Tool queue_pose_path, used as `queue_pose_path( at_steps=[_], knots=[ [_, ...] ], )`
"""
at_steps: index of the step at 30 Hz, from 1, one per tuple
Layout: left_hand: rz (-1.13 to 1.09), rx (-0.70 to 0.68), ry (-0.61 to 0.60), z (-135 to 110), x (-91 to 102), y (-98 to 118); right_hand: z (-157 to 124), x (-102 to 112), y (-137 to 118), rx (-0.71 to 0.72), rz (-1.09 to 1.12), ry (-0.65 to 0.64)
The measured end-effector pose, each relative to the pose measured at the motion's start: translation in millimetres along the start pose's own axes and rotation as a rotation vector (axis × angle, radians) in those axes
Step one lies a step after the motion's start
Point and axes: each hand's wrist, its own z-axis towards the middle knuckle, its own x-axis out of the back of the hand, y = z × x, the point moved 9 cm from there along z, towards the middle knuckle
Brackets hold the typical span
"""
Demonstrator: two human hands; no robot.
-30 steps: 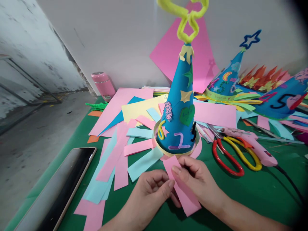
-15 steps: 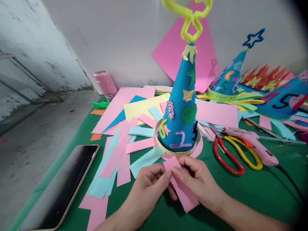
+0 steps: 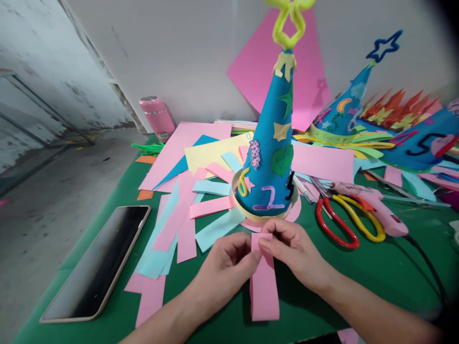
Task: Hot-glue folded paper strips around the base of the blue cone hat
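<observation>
Between my two hands is a pink paper strip (image 3: 264, 286), its lower end bent over toward me. My left hand (image 3: 229, 263) pinches its left edge between thumb and fingers. On the other side, my right hand (image 3: 289, 243) grips the strip near its top end. Just beyond stands a blue paper cone hat (image 3: 267, 162), decorated with stars, a heart and a purple number, with a yellow pipe-cleaner shape (image 3: 289, 28) at its tip. Pink and light blue strips fan out from the left of its brim (image 3: 251, 217).
A phone (image 3: 96, 263) lies at the left beside loose paper strips (image 3: 175, 210). Scissors (image 3: 337, 222) and a pink glue gun (image 3: 389, 215) with a cord are at the right. Behind are a pink bottle (image 3: 158, 118), paper sheets and other decorated hats (image 3: 342, 102).
The pink strip has turned from a slant to nearly upright, and its lower end now shows a fold. My right hand has shifted slightly up; the view has tilted a little.
</observation>
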Motion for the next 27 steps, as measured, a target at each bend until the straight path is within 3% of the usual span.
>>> queue_pose_path(
  at_steps=[5, 14, 20, 27],
  knots=[
    [0.013, 0.013, -0.017, 0.8, -1.5, -5.3, -1.3, -2.3, -1.5, 0.018, -0.07, -0.032],
    [-0.02, -0.01, 0.023, 4.1, -4.3, -4.4, -1.1, 12.2, -7.6, 0.103, -0.035, 0.118],
    [-0.059, 0.09, -0.013, 0.0, -5.7, -14.7, -3.5, 38.1, -9.9, 0.168, 0.052, 0.279],
    [-0.079, 0.092, 0.012, -2.4, -3.2, -13.7, -8.2, 66.8, -11.4, 0.275, 0.172, 0.457]
  ],
)
